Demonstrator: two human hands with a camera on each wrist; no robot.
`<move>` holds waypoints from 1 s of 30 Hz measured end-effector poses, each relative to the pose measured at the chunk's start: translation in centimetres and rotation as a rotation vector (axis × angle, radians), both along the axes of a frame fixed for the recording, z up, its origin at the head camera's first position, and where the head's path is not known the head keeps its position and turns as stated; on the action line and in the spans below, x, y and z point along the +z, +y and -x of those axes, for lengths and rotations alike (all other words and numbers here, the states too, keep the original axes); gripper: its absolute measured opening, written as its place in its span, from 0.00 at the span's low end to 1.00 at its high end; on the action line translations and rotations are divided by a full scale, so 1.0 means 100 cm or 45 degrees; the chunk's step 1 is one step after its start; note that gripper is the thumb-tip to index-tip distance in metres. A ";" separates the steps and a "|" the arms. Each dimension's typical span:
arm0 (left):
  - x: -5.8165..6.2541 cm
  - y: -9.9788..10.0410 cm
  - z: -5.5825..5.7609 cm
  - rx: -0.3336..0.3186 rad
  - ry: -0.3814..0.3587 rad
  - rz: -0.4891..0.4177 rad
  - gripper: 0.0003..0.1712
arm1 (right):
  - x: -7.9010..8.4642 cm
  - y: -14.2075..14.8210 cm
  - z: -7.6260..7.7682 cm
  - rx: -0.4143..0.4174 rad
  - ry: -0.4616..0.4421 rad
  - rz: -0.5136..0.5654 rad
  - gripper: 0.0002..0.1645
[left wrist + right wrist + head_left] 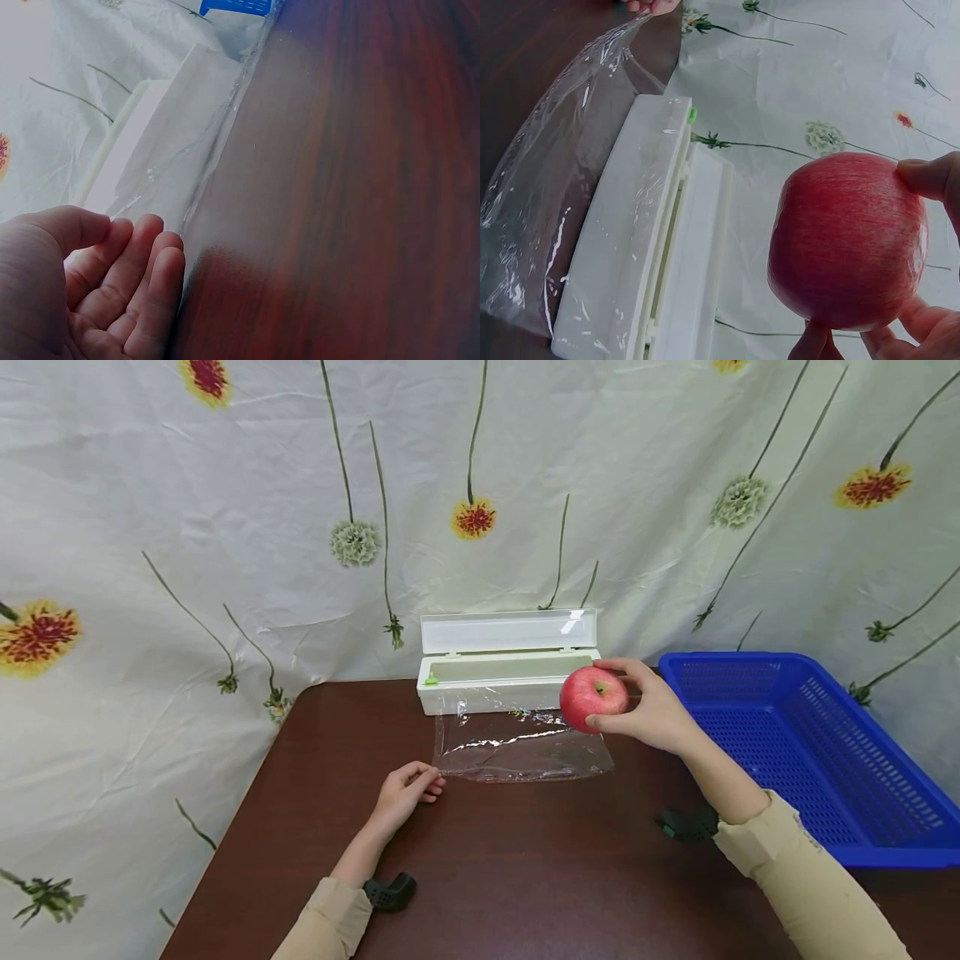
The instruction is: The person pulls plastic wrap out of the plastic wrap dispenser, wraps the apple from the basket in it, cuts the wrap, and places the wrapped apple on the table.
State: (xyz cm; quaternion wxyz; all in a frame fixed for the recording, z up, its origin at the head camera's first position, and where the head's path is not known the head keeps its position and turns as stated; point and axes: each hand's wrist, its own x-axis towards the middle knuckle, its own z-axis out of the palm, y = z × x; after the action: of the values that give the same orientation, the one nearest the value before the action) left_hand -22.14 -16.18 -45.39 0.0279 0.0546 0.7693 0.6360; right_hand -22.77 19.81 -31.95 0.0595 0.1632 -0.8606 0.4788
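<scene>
My right hand point(654, 710) grips a red apple point(588, 700), thumb on one side and fingers on the other. The apple is held up near the right end of a white cling film box point(480, 695) whose lid point(502, 632) stands raised. From the box's front a sheet of clear cling film point(517, 756) stretches over the table. At the film's near left corner my left hand point(405, 792) pinches the edge between thumb and index finger. In the right wrist view the apple point(847, 244) fills much of the right side, and the film point(562, 165) rises toward the left hand.
A blue plastic basket point(810, 843) with perforated sides stands on the right. The dark brown table point(510, 877) extends toward me. Behind it hangs a white flower-patterned cloth point(262, 510). A small green slider point(431, 679) sits at the box's left end.
</scene>
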 end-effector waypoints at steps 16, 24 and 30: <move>0.000 -0.001 0.000 -0.004 0.005 -0.004 0.11 | -0.007 -0.043 0.021 0.035 -0.059 0.082 0.43; -0.001 -0.001 0.001 0.003 0.000 -0.004 0.11 | -0.019 -0.058 0.031 0.026 -0.049 0.079 0.42; 0.001 0.000 0.000 0.003 0.008 -0.009 0.10 | -0.027 -0.063 0.035 0.002 -0.097 0.083 0.43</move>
State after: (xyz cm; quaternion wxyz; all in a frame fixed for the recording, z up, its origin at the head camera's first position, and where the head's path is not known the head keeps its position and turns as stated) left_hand -22.11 -16.21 -45.32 0.0245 0.0558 0.7672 0.6384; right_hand -26.32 13.49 -34.69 0.0314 0.1435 -0.8460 0.5126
